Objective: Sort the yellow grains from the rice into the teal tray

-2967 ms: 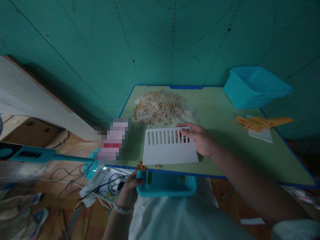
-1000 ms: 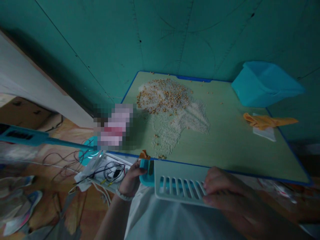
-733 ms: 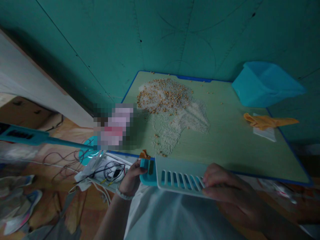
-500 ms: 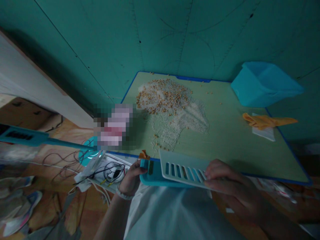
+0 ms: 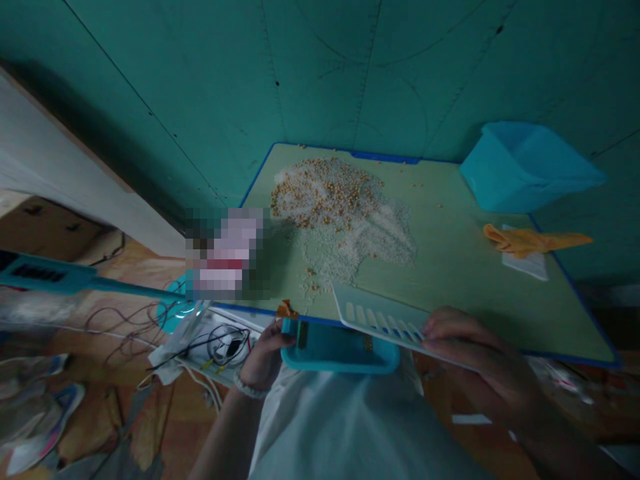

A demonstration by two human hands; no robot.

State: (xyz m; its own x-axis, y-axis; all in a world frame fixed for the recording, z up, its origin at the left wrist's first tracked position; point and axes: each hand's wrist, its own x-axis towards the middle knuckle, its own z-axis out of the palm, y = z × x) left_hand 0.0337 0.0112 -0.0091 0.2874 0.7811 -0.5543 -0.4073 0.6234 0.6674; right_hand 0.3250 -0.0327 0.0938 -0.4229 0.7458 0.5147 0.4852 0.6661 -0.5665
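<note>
A white slotted scraper (image 5: 383, 305) slants — near the far rim of a turquoise tray (image 5: 340, 365).

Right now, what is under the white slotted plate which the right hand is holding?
The white slotted plate overlaps, in view, the green table top and the blue tray; both show around it. The tray's far right part, and anything directly beneath the plate's solid strip, is covered.

Single head-worn view, forward and down over the nearby table (image 5: 465, 283).

No lettering, numbers or labels are legible.
</note>
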